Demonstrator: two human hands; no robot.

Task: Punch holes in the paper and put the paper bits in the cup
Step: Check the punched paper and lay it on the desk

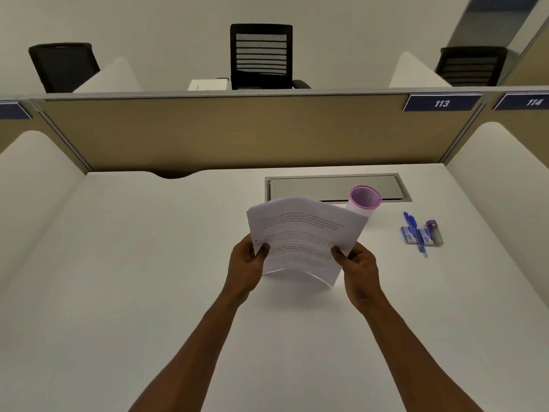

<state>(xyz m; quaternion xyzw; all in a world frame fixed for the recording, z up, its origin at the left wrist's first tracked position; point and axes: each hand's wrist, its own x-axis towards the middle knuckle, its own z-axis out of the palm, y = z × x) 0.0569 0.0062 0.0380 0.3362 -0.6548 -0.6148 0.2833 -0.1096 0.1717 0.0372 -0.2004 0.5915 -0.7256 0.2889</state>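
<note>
A thin stack of printed white paper (300,233) is held up above the white desk (148,263), slightly bowed. My left hand (246,263) grips its lower left edge, thumb on top. My right hand (355,264) grips its lower right edge the same way. Just behind the paper's far right corner stands a white cup with a pink rim (364,199), its lower part hidden by the sheets. No hole punch is visible.
Blue pens (416,233), small blue boxes (409,235) and a purple-capped tube (435,231) lie at the right. A grey cable hatch (326,185) sits at the back of the desk. Tan and white partitions enclose the desk on three sides.
</note>
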